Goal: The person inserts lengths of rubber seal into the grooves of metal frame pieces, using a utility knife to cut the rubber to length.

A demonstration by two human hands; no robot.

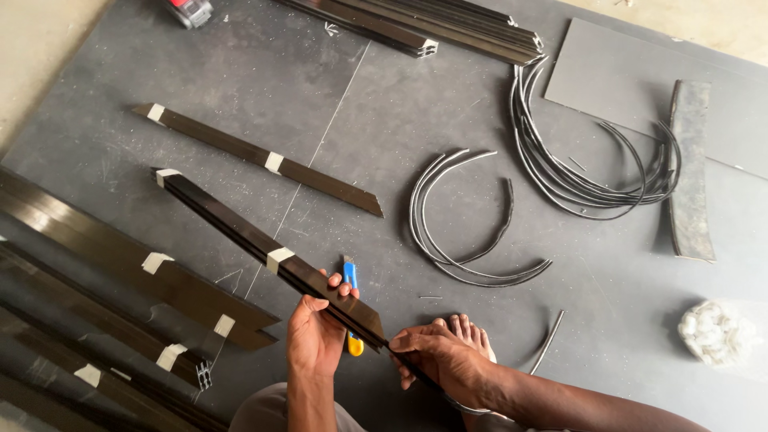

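The left hand clamped the taped black profile bundle while the right hand pinched a rubber strip at its end; feeding straight, kept taut, seemed wisest.

A long black metal profile strip, glossy, banded with pale tape pieces, slants from upper left down to lower right, its mitre-cut near end raised off the grey board.

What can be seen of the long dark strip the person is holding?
The dark strip is long, narrow, glossy, metal-looking, seemingly several lengths bundled by pale tape bands. It slants from upper left toward the person, near end angle-cut. The left hand grips it from below; the right hand pinches a thin black cord at its tip.
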